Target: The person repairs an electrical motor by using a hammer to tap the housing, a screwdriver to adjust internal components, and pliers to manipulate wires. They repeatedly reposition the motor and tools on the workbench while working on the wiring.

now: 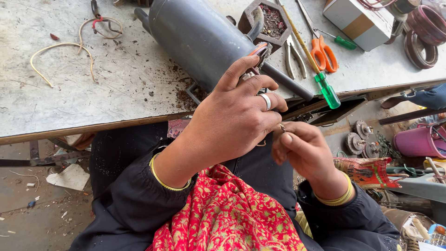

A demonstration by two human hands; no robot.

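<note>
Position check, head view.

Motor housing (195, 39): dark grey cylinder lying on its side on the worktop (69, 93), long axis running from far left down toward the near edge, open end facing the body, overhanging the edge slightly.

Left hand (232, 118): nearer of the two to the open end. Curled over it, fingers closed around the rim area and the copper-coloured winding wire (260, 49) showing there; ring on one finger. Exact grip under the palm hidden.

Right hand (302, 148): lower, just below the worktop edge, touching the left. Thumb and forefinger pinched narrow on a small metal piece (281, 126), too small to identify.

Direction: open end lies up and away from the right hand, directly beyond the left.

Nearby on the worktop: green-handled screwdriver (327, 88), orange-handled scissors (323, 53), pliers (293, 58).
</note>
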